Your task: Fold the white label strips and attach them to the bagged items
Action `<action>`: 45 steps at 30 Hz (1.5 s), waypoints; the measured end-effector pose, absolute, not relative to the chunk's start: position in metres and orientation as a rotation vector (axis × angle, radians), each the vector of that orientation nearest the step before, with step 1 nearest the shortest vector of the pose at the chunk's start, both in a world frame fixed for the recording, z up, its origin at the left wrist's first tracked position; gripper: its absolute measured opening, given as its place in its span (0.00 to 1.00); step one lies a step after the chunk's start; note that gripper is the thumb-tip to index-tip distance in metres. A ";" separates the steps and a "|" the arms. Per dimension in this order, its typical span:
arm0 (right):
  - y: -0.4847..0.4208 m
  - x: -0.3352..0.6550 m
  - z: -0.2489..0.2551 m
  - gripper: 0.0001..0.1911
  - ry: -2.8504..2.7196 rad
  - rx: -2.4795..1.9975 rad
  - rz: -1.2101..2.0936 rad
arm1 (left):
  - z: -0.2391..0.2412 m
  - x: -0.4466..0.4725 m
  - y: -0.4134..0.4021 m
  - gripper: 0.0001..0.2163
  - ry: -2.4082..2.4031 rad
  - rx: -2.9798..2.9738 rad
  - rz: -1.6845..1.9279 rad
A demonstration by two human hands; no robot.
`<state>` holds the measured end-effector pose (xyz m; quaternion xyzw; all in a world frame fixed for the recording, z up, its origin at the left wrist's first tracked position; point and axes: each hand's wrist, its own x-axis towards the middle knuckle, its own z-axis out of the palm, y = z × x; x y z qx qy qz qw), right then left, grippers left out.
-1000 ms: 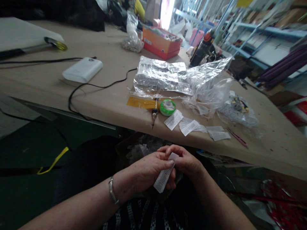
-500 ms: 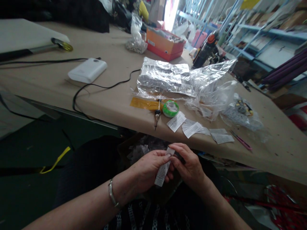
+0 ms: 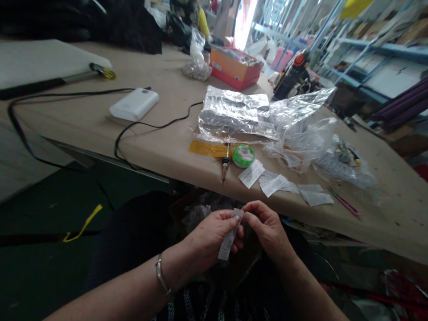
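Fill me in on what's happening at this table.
Someone's left hand holds a narrow printed strip below the edge of the table. The right hand has its fingertips at the strip's upper end; whether they pinch it is hard to tell. On the table, more printed slips lie near the edge, between a green tub and pink tweezers.

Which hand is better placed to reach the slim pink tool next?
Probably the right hand: it is nearer the slim pink tool, while the left hand grips the printed strip.
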<state>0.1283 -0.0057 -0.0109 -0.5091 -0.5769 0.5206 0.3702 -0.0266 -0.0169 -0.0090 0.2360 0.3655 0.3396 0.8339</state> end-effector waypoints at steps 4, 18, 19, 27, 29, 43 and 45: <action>0.001 0.118 -0.010 0.08 -1.369 -1.311 1.462 | -0.005 -0.027 -0.017 0.09 0.852 0.551 0.770; 0.025 0.090 -0.004 0.07 -1.417 -1.260 1.423 | -0.011 -0.055 -0.003 0.08 1.230 1.148 1.045; 0.027 0.088 -0.005 0.07 -1.431 -1.286 1.402 | -0.010 -0.058 -0.001 0.08 1.272 1.179 1.056; 0.037 0.077 -0.007 0.06 -1.561 -1.348 1.183 | -0.002 -0.067 0.017 0.07 1.394 1.401 1.099; 0.038 0.076 -0.007 0.06 -1.565 -1.343 1.148 | -0.003 -0.067 0.019 0.07 1.404 1.450 1.107; 0.044 0.073 -0.008 0.04 -1.614 -1.329 1.049 | -0.008 -0.068 0.025 0.09 1.436 1.603 1.113; 0.044 0.072 -0.007 0.04 -1.611 -1.327 1.049 | -0.008 -0.068 0.026 0.09 1.441 1.605 1.113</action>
